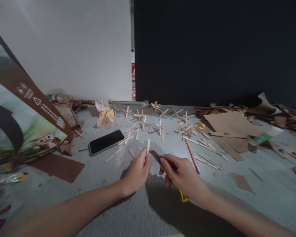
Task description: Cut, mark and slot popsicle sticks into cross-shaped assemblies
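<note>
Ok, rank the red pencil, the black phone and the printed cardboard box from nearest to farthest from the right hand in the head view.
Measured from the right hand, which holds a yellow-handled cutter:
1. Red pencil, lying just beside it on the right.
2. Black phone, flat on the floor to the left, beyond the left hand.
3. Printed cardboard box, leaning at the far left edge.

sticks (160, 126): pale wood, matt | phone (106, 142): glossy | floor (128, 204): rough concrete

The right hand (181, 174) hides most of the yellow-handled cutter (162, 162).
</note>
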A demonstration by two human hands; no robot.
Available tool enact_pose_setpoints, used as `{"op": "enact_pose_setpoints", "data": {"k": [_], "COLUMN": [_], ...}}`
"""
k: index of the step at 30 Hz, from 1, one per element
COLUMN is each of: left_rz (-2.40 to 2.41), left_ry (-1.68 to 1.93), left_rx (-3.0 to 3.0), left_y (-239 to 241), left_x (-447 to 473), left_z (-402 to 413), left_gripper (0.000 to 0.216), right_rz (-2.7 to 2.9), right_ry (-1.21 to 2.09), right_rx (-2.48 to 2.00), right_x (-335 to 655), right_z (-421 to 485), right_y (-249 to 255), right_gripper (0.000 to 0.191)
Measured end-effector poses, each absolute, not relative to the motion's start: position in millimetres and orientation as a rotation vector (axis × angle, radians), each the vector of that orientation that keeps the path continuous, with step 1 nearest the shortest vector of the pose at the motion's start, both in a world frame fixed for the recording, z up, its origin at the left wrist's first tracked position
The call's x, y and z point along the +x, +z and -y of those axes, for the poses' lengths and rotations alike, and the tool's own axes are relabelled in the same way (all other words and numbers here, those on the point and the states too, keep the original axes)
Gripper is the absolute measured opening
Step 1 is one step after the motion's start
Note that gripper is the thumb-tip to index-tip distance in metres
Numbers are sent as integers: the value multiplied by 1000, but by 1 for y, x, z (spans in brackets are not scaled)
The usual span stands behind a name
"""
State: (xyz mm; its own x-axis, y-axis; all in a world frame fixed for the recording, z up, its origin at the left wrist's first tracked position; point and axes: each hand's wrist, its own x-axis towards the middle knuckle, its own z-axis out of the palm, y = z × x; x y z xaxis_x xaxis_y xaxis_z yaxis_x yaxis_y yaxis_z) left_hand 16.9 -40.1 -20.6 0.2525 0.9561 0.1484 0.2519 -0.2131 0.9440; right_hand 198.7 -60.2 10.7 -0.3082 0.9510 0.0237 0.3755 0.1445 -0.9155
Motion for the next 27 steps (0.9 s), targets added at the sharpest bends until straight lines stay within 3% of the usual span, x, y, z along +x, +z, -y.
{"op": "enact_pose_setpoints", "data": {"k": [14, 27], "left_rz": [-1213, -1358], "left_ry": [990, 758], "left_rx": [1788, 1844], "left_y": [-17, -10], "left_x": [17, 17], "left_z": [42, 50], "left_gripper": [23, 43], "right_rz": [1621, 1572], "right_ry": [1379, 1433], "right_rx": [-1310, -1302], "right_x": [194, 188], "right_z": [62, 70], "right_y": [18, 25], "right_gripper": [46, 45]}}
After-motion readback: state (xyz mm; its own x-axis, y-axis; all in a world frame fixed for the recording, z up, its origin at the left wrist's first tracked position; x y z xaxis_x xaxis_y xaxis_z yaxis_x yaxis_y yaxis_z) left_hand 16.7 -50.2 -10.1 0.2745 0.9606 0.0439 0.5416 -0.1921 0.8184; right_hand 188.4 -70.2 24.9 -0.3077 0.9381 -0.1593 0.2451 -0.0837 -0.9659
